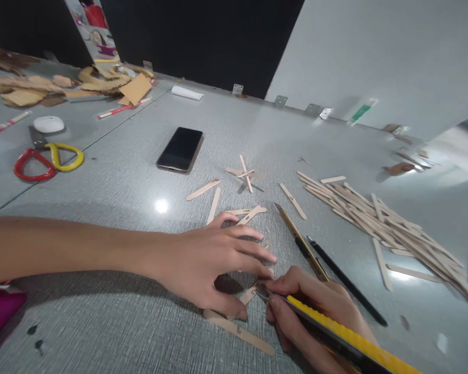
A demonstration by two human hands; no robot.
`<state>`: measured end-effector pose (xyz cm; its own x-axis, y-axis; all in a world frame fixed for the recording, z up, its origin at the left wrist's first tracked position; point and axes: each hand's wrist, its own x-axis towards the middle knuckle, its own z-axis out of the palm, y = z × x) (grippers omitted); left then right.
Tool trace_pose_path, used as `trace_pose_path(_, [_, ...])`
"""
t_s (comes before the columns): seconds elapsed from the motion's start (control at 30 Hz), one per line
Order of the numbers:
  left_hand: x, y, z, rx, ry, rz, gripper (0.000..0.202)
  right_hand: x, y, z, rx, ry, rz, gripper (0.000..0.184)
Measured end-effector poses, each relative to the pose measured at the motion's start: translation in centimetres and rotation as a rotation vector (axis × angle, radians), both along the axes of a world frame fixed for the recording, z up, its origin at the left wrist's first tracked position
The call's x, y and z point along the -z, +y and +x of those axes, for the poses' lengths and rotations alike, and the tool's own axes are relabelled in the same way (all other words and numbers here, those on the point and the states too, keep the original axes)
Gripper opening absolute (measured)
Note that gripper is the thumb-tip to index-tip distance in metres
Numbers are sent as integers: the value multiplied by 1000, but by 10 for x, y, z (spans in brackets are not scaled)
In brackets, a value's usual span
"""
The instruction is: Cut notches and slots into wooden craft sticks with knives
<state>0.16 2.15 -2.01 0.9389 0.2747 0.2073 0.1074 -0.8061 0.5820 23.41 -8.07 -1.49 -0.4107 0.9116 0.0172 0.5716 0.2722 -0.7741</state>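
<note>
Two hands meet over one craft stick (249,295) on the grey table (101,311): your left hand (214,265) spreads its fingers and presses the stick flat, likely so it cannot slide. Your right hand (315,306) grips a yellow utility knife (335,328), blade tip on the stick. A pile of sticks (393,223) lies to the right, with a phone (180,149) and scissors (49,158) nearer the dark wall.

Left forearm (62,246), mid-left, is bare to the left hand (203,265). Right hand (320,311), lower right, is bare too.
</note>
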Motion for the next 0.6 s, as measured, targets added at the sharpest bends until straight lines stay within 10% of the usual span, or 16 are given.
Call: trace_pose_path(0.6, [-2, -1, 1, 3, 9, -22, 54, -10, 3, -11, 62, -21, 123, 17])
